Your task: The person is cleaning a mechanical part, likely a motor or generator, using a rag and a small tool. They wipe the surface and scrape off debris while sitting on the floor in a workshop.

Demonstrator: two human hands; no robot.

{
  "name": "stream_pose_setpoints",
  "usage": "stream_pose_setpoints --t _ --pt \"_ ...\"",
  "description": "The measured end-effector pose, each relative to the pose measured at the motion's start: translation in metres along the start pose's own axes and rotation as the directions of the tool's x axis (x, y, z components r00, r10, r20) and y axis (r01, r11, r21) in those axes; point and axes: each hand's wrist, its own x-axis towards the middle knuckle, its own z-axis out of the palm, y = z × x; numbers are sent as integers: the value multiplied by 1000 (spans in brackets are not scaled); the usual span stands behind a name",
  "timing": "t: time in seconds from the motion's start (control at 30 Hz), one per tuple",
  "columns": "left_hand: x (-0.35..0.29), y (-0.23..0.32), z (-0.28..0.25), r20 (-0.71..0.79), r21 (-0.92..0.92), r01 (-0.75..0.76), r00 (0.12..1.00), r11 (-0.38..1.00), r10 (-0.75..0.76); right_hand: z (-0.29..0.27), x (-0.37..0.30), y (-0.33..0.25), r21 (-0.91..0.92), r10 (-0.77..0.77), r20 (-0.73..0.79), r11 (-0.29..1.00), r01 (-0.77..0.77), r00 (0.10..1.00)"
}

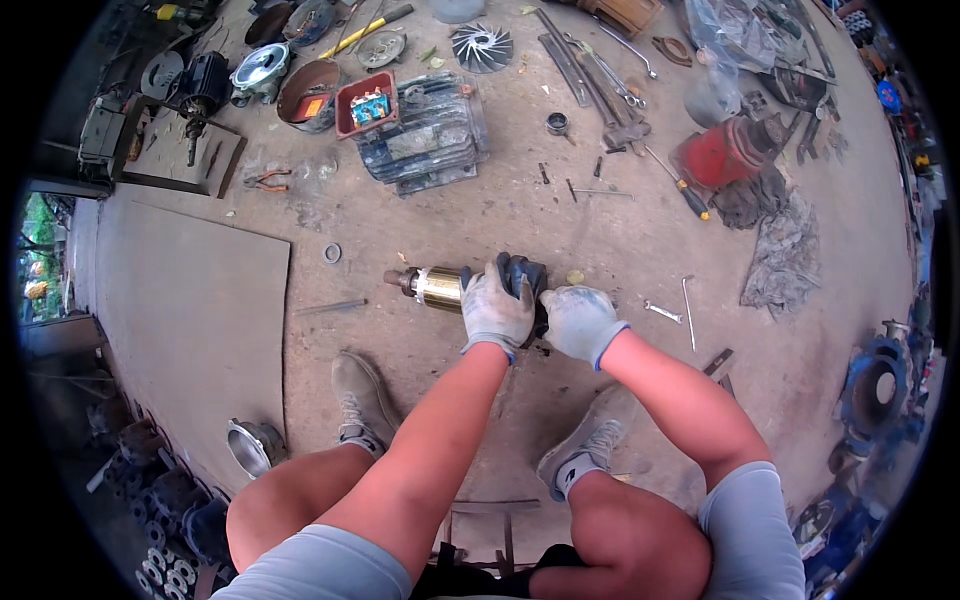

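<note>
A motor rotor (pixel 437 288) with a shiny brass-coloured core lies on the floor in front of me, its rusty shaft end pointing left. At its right end sits a dark motor end piece (pixel 528 270). Gloved in grey-white, my left hand (pixel 497 308) is wrapped over this dark piece, thumb toward the right. My right hand (pixel 580 320), also gloved, is closed against the right side of the dark piece. Its fingertips are turned away, so what they pinch is hidden.
Beyond the rotor stands a grey motor housing (pixel 425 135) with an open terminal box. Pliers (pixel 268 180) lie far left. To the right are a small wrench (pixel 662 312), a screwdriver (pixel 690 198), a red jack-like object (pixel 722 155) and grey rags (pixel 782 255). A flat sheet (pixel 200 320) covers the left floor.
</note>
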Motion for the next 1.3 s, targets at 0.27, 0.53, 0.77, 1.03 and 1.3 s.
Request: stream_pose_setpoints --t 0.27,0.53,0.77,1.03,1.3 --pt "2 3 -3 118 -11 60 991 998 -58 0 5 -6 -65 29 5 997 -28 1000" --pt "2 4 -3 86 -12 39 996 999 -38 2 4 -1 22 60 11 998 -60 998" --pt "1 3 -3 77 -8 37 996 999 -36 2 -5 7 105 49 57 993 -55 997" --pt "1 0 -2 74 3 32 997 999 -32 2 -6 7 85 -22 138 996 10 990" --pt "1 10 -6 67 -32 61 996 998 -59 7 -2 9 7 0 14 1000 0 1000"
